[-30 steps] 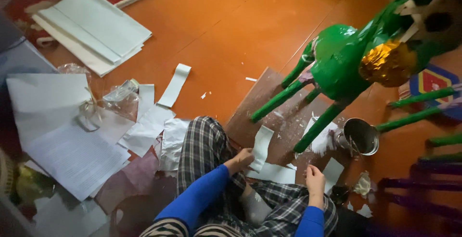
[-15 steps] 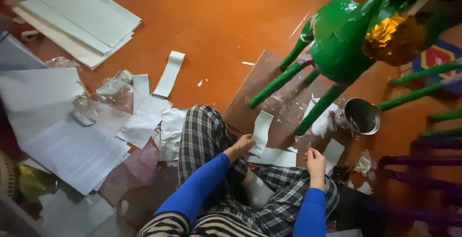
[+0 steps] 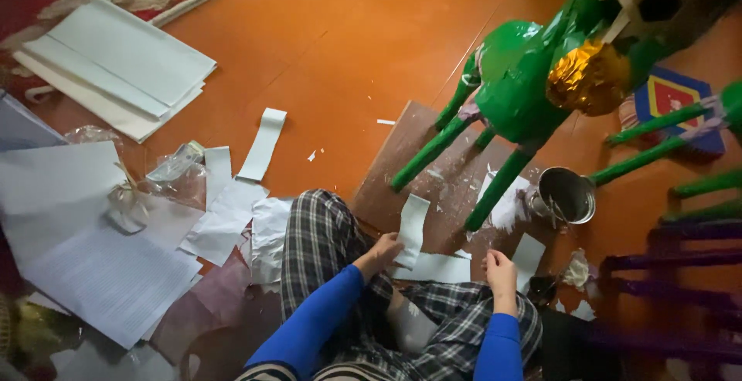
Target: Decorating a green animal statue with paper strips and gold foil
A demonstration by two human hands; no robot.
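I sit on an orange floor with plaid-trousered legs folded. My left hand (image 3: 380, 252) pinches the lower end of a white paper strip (image 3: 412, 226) that stands up over a brown board (image 3: 433, 172). My right hand (image 3: 501, 270) rests on my knee beside another paper piece (image 3: 529, 253), fingers curled, holding nothing that I can see. A wider paper strip (image 3: 433, 267) lies between the hands. Just beyond stands a green paper-covered animal figure (image 3: 518, 87) with stick legs and a gold foil patch (image 3: 583, 76).
A small metal pot (image 3: 568, 195) sits right of the board. Loose paper strips (image 3: 261, 145), sheets (image 3: 93, 273) and crumpled clear plastic (image 3: 166, 172) lie on the left. A paper stack (image 3: 116, 64) lies far left by a patterned rug. Green and purple sticks (image 3: 680, 234) cross the right side.
The view has shifted slightly. My left hand still holds the white strip at the board. My right hand has stayed on my knee.
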